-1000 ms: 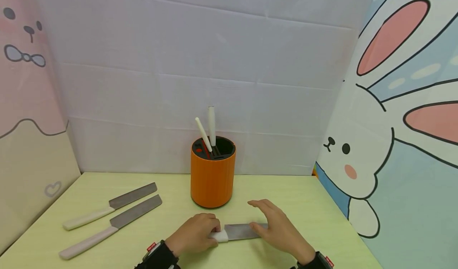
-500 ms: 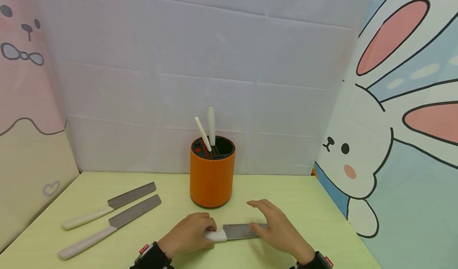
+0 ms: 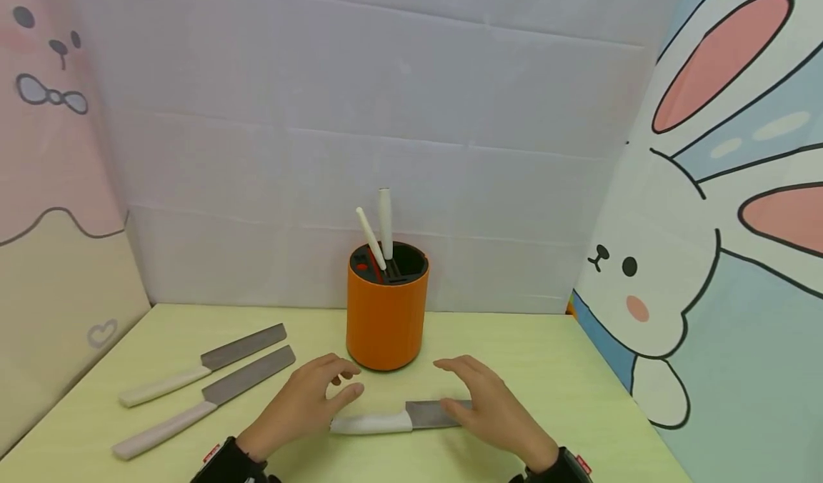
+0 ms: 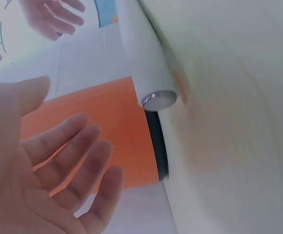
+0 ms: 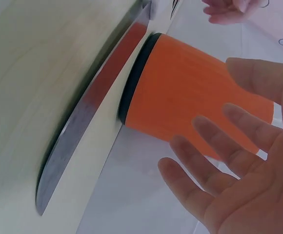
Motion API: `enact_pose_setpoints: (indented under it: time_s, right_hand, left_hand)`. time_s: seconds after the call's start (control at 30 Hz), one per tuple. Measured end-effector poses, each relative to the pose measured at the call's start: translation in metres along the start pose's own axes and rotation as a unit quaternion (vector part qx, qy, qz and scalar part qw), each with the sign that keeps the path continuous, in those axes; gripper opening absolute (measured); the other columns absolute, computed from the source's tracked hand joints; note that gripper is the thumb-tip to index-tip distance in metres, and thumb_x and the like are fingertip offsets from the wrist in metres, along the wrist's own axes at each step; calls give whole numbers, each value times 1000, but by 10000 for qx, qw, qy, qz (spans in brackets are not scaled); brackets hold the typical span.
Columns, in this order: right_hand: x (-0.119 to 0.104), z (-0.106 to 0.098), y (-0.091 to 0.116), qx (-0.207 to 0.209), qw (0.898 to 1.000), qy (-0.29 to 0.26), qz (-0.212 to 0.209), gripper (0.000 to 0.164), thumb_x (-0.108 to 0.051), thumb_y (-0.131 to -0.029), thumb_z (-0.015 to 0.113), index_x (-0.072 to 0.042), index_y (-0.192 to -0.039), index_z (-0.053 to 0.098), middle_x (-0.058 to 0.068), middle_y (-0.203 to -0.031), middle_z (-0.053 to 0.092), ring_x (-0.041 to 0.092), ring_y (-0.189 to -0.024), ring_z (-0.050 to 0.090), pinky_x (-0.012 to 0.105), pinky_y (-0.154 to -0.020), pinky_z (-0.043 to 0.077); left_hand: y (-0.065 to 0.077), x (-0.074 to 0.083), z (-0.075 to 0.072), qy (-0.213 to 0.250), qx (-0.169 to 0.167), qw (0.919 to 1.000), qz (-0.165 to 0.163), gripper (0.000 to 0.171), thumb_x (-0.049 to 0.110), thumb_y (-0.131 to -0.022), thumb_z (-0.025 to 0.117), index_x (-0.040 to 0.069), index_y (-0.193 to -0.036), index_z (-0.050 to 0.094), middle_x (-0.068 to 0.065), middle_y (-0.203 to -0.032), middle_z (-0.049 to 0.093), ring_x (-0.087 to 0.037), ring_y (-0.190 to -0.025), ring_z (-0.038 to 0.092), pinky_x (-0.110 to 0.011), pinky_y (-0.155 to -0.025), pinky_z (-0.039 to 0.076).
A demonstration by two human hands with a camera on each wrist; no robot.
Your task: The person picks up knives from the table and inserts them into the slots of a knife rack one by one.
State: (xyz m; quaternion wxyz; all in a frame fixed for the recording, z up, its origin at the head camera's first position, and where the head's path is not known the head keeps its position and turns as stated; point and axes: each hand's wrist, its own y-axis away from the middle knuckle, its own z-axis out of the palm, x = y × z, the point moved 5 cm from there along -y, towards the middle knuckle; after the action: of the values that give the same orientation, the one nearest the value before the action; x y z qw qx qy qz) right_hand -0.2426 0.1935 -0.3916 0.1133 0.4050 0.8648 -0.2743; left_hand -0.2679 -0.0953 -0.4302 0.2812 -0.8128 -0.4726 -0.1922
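A kitchen knife with a white handle (image 3: 371, 424) lies on the table in front of me, its blade (image 5: 90, 105) pointing right. My left hand (image 3: 307, 402) hovers above and left of the handle, fingers loosely bent, holding nothing. In the left wrist view the handle's round metal-capped end (image 4: 159, 100) stands apart from the fingers. Over the blade, my right hand (image 3: 486, 406) is spread and also holds nothing; in the head view it covers the blade's tip. The right wrist view has a gap between its fingertips (image 5: 170, 168) and the blade.
Beyond the hands stands an orange round knife block (image 3: 388, 326) with a black slotted top and two white-handled knives (image 3: 386, 218) in it. Two more knives, a farther one (image 3: 167, 385) and a nearer one (image 3: 168, 429), lie at the left. A white sheet (image 3: 360, 111) hangs behind the table.
My left hand has let go of the knife's handle and moved up and left, uncovering it. Earlier the knife slid slightly left with that hand. The right hand has barely moved.
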Motion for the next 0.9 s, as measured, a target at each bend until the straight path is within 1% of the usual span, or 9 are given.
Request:
enact_pose_setpoints:
  time_s: [0.1,0.2,0.27,0.37,0.5,0.73,0.8,0.9]
  right_hand:
    - [-6,4,-6,-93,9999,-14,-123,50,-8,-95,79,-13,-143,63,-5,-131,65,16,-120,65,42,-100,57]
    - [-13,10,-13,-307,9993,-61,-218,47,-8,-96,79,-13,-140,64,-3,-131,67,17,-120,65,41,-102,57]
    - [-17,15,-18,-519,9983,-94,-233,44,-9,-97,78,-13,-139,65,-3,-131,67,16,-121,65,40,-103,56]
    - [-24,24,-27,-892,9958,-105,-189,40,-11,-98,78,-12,-137,67,-1,-131,67,17,-120,65,38,-104,56]
    - [-35,36,-38,-1316,9912,39,-154,40,-15,-97,79,-13,-135,69,1,-131,68,17,-119,65,36,-104,55]
    - [-48,58,-52,-1653,9853,329,-294,44,-14,-90,87,-13,-131,72,1,-125,70,12,-107,64,24,-95,54]
    - [-50,64,-53,-1724,9832,498,-320,44,-15,-88,89,-14,-129,74,0,-122,71,9,-105,64,22,-93,54]
    - [-50,71,-55,-1863,9792,773,-242,43,-16,-85,91,-16,-125,76,-4,-117,70,5,-101,63,22,-92,54]
  left_hand:
    - [2,-1,-6,87,363,9993,-57,42,56,-104,63,23,-126,74,10,-119,69,-18,-106,66,-30,-81,55]
    - [3,-3,-8,129,528,9985,-60,42,52,-105,64,21,-131,72,8,-125,69,-22,-111,67,-35,-86,56]
    - [3,-4,-8,184,530,9984,-113,44,51,-105,64,20,-134,71,7,-130,67,-24,-114,66,-40,-90,56]
    - [4,-7,-9,291,510,9980,-253,44,52,-105,63,20,-136,69,8,-134,65,-27,-119,64,-46,-93,55]
    - [6,-10,-12,354,551,9972,-350,42,50,-108,60,21,-137,68,7,-136,64,-27,-122,63,-48,-93,55]
    - [7,-11,-17,364,573,9971,-342,38,47,-109,58,23,-137,68,4,-136,65,-26,-121,64,-45,-94,56]
    - [7,-11,-17,376,581,9970,-336,37,46,-109,58,23,-137,68,5,-136,65,-26,-120,64,-46,-94,56]
    - [6,-11,-17,354,582,9972,-309,37,46,-110,58,23,-137,68,3,-135,66,-26,-120,65,-45,-94,57]
